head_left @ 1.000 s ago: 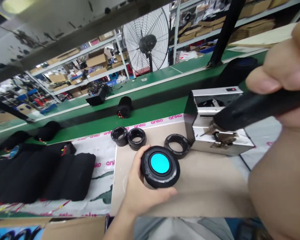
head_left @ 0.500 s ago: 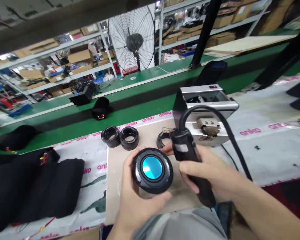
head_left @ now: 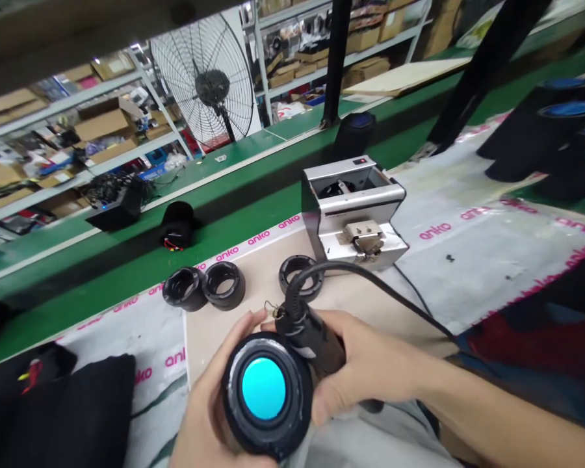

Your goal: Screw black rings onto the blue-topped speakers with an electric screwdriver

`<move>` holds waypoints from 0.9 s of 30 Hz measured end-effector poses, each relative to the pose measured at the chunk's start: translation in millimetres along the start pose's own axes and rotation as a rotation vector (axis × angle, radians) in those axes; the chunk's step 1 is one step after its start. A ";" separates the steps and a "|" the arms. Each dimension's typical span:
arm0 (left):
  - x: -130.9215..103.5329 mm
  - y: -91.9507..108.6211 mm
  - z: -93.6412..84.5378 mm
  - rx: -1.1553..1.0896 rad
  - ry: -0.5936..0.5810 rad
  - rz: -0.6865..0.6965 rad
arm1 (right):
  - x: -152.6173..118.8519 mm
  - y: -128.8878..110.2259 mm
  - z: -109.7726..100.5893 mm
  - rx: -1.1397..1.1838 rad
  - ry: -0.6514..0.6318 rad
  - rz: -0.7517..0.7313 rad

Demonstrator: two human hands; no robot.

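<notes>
My left hand (head_left: 202,416) is wrapped around a round black speaker part (head_left: 264,389) with a shiny cyan disc at its centre, facing up towards me. In my right hand (head_left: 355,364) is a black corded electric screwdriver (head_left: 316,341), its cord end with a wire hook pointing away from me. The screwdriver lies close against the right side of the speaker part, with the right thumb near the rim; its tip is hidden. Beyond the hands, black rings (head_left: 224,286) stand on the beige board (head_left: 253,260), one (head_left: 301,276) behind the screwdriver.
A silver screw feeder (head_left: 353,214) stands at the board's back right. The cord (head_left: 385,270) arcs off to the right. Black cloth-covered pieces (head_left: 78,409) lie at left. Black cylinders with blue tops (head_left: 531,136) stand at right. A green conveyor belt (head_left: 253,201) runs behind.
The view has shifted right. The speaker part has come nearer to me, and the screwdriver has moved in against its right side and tilted more towards my view.
</notes>
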State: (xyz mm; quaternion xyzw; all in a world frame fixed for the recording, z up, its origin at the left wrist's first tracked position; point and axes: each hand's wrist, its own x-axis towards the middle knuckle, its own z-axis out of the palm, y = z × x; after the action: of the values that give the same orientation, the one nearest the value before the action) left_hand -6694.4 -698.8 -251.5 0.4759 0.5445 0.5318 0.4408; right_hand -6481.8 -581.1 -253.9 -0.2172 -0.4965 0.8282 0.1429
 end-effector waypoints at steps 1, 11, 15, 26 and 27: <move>2.9 -0.5 -0.9 0.019 -0.040 0.059 | 0.5 -0.3 0.7 0.027 -0.008 0.001; -8.6 -18.3 7.7 0.159 0.151 0.116 | -4.3 -0.6 0.9 -0.028 0.040 -0.099; -7.1 -3.7 18.6 0.074 0.369 0.044 | -21.8 -29.0 -19.2 -0.263 0.412 -0.094; 1.8 5.0 40.4 -0.153 0.340 -0.009 | -12.3 -70.3 -27.5 -0.921 0.670 -0.109; 1.9 5.0 40.8 -0.157 0.328 -0.010 | -6.0 -66.2 -26.7 -1.000 0.672 -0.079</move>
State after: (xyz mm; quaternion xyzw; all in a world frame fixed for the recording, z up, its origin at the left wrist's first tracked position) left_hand -6654.2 -690.6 -248.3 0.3443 0.5683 0.6408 0.3845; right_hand -6461.7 -532.6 -205.1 -0.4892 -0.7611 0.3744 0.2029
